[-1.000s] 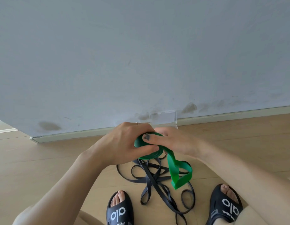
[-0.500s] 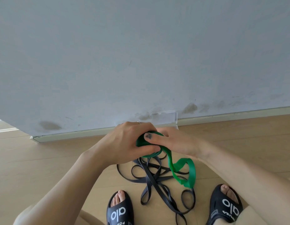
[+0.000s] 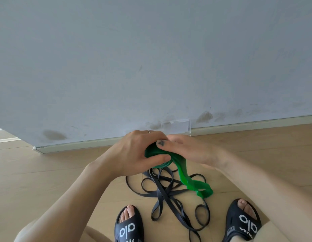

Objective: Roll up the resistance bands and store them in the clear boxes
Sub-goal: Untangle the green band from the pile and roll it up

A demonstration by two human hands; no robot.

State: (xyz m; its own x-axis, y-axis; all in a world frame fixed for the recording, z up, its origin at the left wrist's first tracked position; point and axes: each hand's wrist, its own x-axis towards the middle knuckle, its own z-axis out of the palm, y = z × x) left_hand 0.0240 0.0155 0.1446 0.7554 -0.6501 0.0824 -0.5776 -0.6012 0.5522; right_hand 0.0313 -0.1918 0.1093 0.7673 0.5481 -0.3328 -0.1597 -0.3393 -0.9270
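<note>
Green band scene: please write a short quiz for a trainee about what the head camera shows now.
1. True or false: the green band is fully rolled.
2. Which band lies tangled on the floor between the two black sandals? A) black band B) red band C) yellow band
3. Which hand has its thumb on top of the green roll?

Key
1. False. The left hand and the right hand hold a partial roll, and a loose tail hangs down from it.
2. A. The black band lies in loops on the floor.
3. The right hand; its thumb with the dark nail lies on top of the roll.
</note>
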